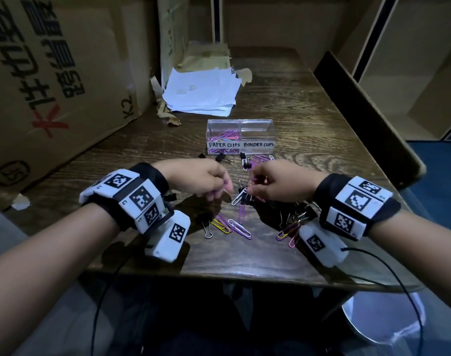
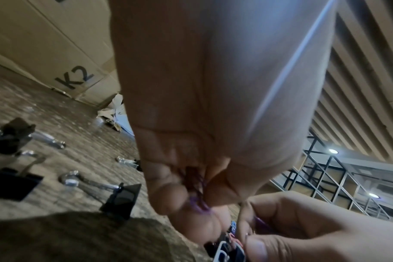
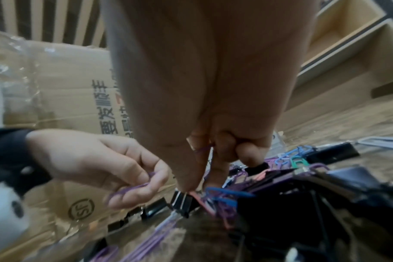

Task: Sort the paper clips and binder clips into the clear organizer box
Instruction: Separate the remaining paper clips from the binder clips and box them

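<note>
The left hand pinches purple paper clips and the right hand pinches a tangled cluster hanging lengthwise toward the table, with the clear organizer box straight ahead, roughly equidistant from both

A: Head view?
B: High, looks forward and down over the wooden table; both forearms enter from the near edge, clear organizer box mid-table, cardboard box far left.
A: Left wrist?
B: Low, very close under the left hand, facing far-left; same cardboard box behind, right hand in the corner.
A: Right wrist?
B: Close under the right hand, facing left; left hand and clip pile shared with the head view.
</note>
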Demonstrator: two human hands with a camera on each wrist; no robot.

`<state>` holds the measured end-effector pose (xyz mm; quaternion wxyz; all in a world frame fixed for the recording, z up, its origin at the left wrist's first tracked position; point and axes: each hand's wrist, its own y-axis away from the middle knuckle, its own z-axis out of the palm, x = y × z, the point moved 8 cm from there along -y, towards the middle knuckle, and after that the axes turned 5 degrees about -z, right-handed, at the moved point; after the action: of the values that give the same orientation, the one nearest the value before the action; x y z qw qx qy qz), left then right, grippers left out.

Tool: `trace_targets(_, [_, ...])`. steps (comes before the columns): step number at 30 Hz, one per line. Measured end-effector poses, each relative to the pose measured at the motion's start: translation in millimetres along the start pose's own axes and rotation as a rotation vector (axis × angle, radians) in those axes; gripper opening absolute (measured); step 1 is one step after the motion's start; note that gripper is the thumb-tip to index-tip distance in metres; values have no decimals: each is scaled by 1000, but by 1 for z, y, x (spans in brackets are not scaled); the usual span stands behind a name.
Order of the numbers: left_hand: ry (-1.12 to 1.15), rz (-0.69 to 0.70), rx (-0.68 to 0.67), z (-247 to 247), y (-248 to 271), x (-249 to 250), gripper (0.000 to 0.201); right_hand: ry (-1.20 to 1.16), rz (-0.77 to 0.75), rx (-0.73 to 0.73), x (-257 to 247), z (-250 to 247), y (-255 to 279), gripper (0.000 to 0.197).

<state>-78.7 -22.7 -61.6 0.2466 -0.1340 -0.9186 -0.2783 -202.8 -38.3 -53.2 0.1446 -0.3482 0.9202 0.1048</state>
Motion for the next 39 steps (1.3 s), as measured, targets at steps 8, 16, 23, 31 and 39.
trace_targets(8, [66,-26,39,-12,-18,2,27,-60,0,25,8,-11,-12,20])
trace_targets(16, [-215,16,188,-5,-31,3,37,-140,20,-14,8,-17,-21,20])
trace_targets(23, [-354,92,271,-13,-33,5,10,-176,67,28,25,-17,-26,15])
trace_targets(31, [-390,94,302,-15,-16,5,15,104,77,46,1,-7,-15,39])
trace_targets(39, [-284,-122,186,-15,-5,-12,27,-49,175,82,7,-12,-10,14])
